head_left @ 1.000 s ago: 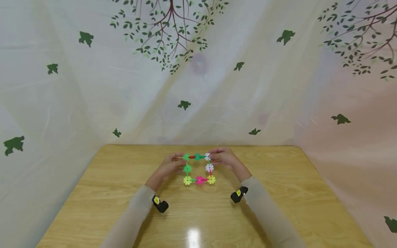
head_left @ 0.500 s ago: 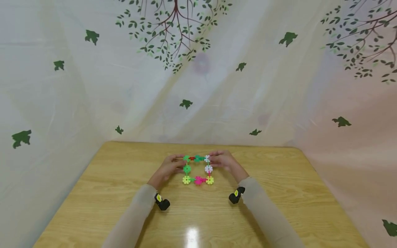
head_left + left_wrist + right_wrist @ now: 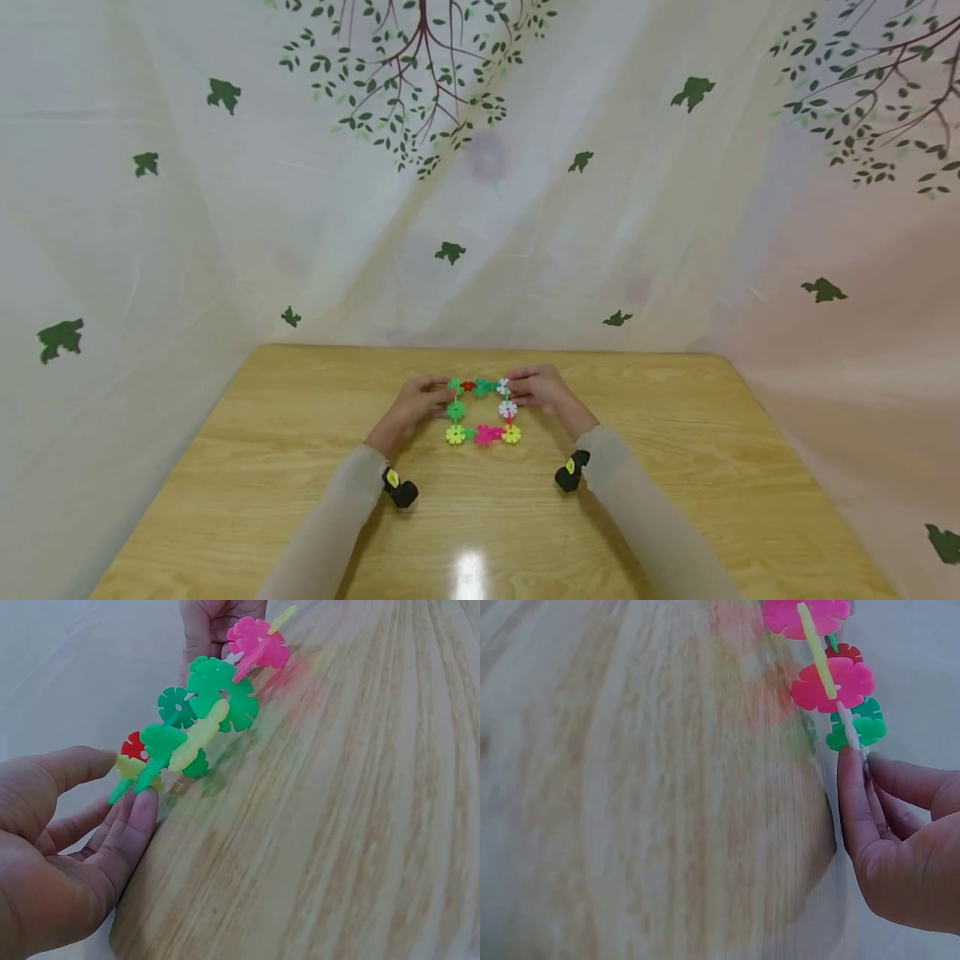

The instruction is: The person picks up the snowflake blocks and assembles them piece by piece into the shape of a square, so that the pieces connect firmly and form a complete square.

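A square ring of interlocking plastic flower discs (image 3: 485, 434) is held between both hands in the head view, green on its left side, white on its right, with yellow lower corners and a pink lower middle. My left hand (image 3: 417, 404) pinches the upper left corner; in the left wrist view thumb and fingers meet at a green disc (image 3: 163, 742) beside a red disc (image 3: 135, 746). With my right hand (image 3: 549, 389) I pinch the upper right corner, where the right wrist view has a white disc (image 3: 847, 726) edge-on at the fingertips.
A wooden table (image 3: 675, 467) lies under the hands. Behind it and at its sides hangs a pale curtain (image 3: 337, 208) printed with branches and dark green birds. Black wrist cameras sit at the cuffs (image 3: 352, 475).
Both hands keep their hold on the disc ring. The ring's top side sits slightly lower in view, and the left forearm has shifted a little to the right.
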Demonstrator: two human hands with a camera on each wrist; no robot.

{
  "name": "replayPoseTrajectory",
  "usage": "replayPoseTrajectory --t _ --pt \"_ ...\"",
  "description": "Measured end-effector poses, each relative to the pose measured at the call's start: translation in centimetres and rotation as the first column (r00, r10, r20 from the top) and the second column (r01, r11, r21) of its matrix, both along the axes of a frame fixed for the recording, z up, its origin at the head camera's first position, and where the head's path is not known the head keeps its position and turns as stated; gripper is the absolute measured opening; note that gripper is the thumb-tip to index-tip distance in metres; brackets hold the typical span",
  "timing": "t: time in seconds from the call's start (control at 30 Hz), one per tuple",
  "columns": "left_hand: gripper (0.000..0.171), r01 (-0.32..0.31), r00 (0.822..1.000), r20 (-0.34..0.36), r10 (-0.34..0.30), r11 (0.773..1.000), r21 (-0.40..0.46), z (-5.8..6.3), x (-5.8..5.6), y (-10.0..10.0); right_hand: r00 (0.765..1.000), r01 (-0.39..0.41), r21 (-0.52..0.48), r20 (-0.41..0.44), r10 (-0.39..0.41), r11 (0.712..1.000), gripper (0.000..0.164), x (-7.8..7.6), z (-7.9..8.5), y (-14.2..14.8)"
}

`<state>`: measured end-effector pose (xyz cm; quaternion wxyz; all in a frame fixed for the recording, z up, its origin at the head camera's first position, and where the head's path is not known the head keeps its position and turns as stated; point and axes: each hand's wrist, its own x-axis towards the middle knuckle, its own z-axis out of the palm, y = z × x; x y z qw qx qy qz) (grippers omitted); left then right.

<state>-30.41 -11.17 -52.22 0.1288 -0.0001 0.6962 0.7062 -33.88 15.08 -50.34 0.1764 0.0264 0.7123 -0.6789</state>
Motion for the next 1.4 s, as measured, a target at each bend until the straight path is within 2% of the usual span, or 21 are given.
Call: replayPoseTrajectory --t 0.23,0.5,0.77,0.93,1.07,1.27,1.33,1.4 --pt "0.045 0.057 0.998 0.006 -0.057 0.998 -0.028 0.3 -0.3 -0.4 1.000 -0.010 0.028 -0.006 0.010 1.000 0.036 0.0 0.2 -0.2" --pt "0.045 0.089 0.996 0.030 -0.089 0.996 -0.028 0.6 -0.4 -0.7 1.000 -0.003 0.029 0.015 0.003 1.000 0.037 -0.1 0.1 -0.3" --pt "0.043 0.081 0.994 0.078 -0.077 0.995 -0.049 0.9 -1.5 -0.6 0.999 0.007 0.040 0.041 -0.009 0.999 0.038 -0.8 0.5 -0.1" --pt "0.046 0.083 0.991 0.115 -0.076 0.995 -0.057 0.8 -1.8 -0.3 0.997 -0.016 0.066 0.070 0.011 0.998 0.040 -0.9 0.9 0.3" --pt "0.047 0.094 0.989 0.118 -0.085 0.993 -0.075 0.8 -2.0 -0.2 0.997 -0.038 0.103 0.077 0.030 0.994 0.042 -1.0 1.2 0.5" --pt "0.046 0.095 0.993 0.076 -0.086 0.987 -0.126 1.2 -2.3 -0.2 0.998 -0.054 0.170 0.053 0.045 0.984 0.042 -1.3 1.9 0.3" --pt "0.045 0.061 0.998 0.022 -0.058 0.986 -0.155 1.5 -2.3 -0.3 0.998 -0.057 0.207 -0.010 0.060 0.977 0.041 -1.2 2.2 0.2" --pt "0.042 -0.002 0.997 -0.074 -0.014 0.977 -0.215 1.8 -2.3 -0.5 0.987 -0.059 0.276 -0.129 0.098 0.959 0.041 -1.0 2.6 0.1"
